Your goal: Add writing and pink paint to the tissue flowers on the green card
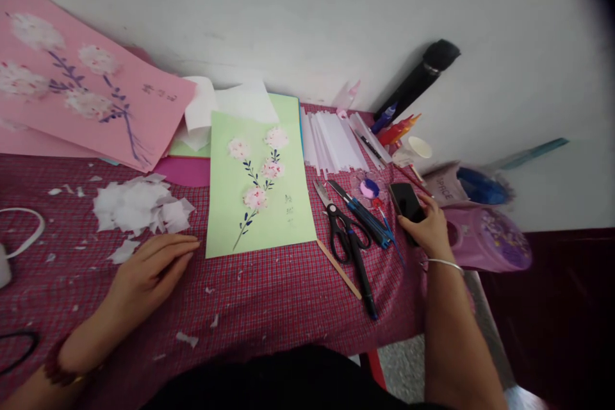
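Observation:
My right hand (431, 230), with a thin bangle at the wrist, grips a black smartphone (406, 200) lying at the right side of the table. On the left, my left hand (148, 272) rests on the cloth, fingers stretched out and nothing held. Just beyond it lies a heap of torn white tissue paper (137, 205). Between my hands is a light green sheet (293, 218) with pinkish-white tissue flowers on a dark painted stem. Black-handled scissors (339, 230), a box cutter (365, 214), a dark pen (362, 278) and a wooden stick (339, 269) lie right of the sheet.
A pink sheet (158, 122) with similar flowers leans at the back left. White glue sticks (334, 141), paint tubes (398, 130), a paper cup (418, 148) and a black brush (423, 73) stand along the wall. A purple container (475, 250) is at the right edge.

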